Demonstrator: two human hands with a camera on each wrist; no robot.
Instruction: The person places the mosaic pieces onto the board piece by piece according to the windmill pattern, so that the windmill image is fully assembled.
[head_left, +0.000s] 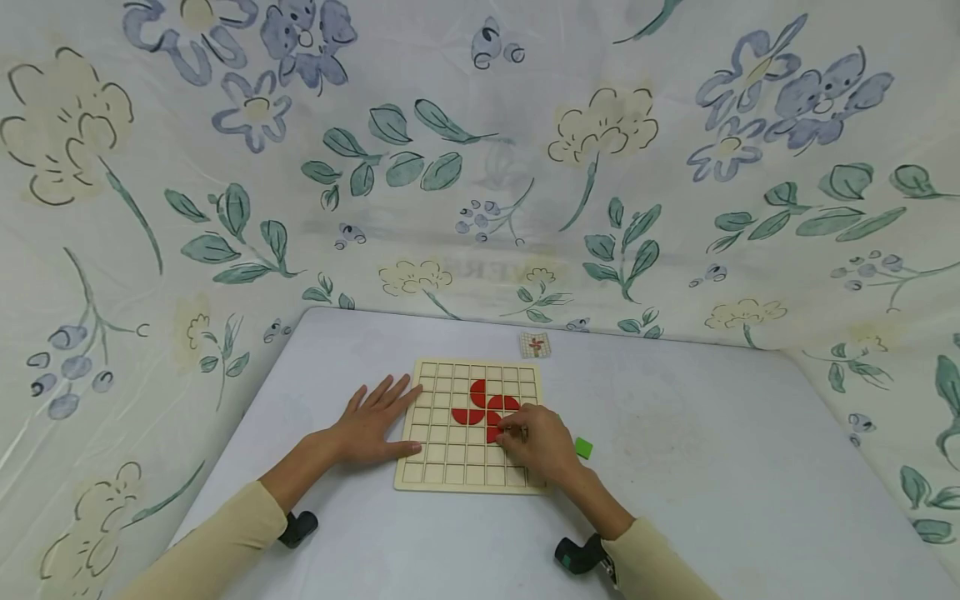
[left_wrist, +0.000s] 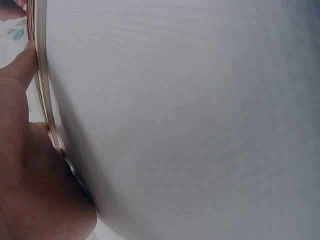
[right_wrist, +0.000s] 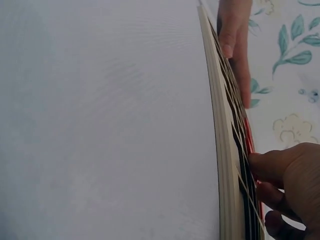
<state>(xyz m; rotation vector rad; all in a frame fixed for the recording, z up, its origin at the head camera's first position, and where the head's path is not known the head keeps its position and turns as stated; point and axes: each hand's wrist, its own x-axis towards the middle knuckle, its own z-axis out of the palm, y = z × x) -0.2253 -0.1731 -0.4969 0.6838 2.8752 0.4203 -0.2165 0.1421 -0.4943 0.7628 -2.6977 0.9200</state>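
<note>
A square wooden grid board (head_left: 450, 477) lies on the table, and several red quarter-circle pieces (head_left: 468, 417) form a pinwheel in its cells. My left hand (head_left: 372, 427) rests with spread fingers at the board's left edge, fingertips and thumb on the rim. Over the board's right half, my right hand (head_left: 543, 442) has curled fingers, with thumb and index finger at a red quarter-circle piece (head_left: 492, 434) in the pinwheel's lower arm. In the right wrist view the thumb (right_wrist: 267, 165) meets the red edge at board level. The hand partly covers the pinwheel's right side.
A green square tile (head_left: 583, 448) lies just right of the board, near the right wrist. Behind the board is a small card (head_left: 536, 345) printed with a red pinwheel on a grid. Flowered cloth (head_left: 480, 208) hangs around the white table (head_left: 712, 433).
</note>
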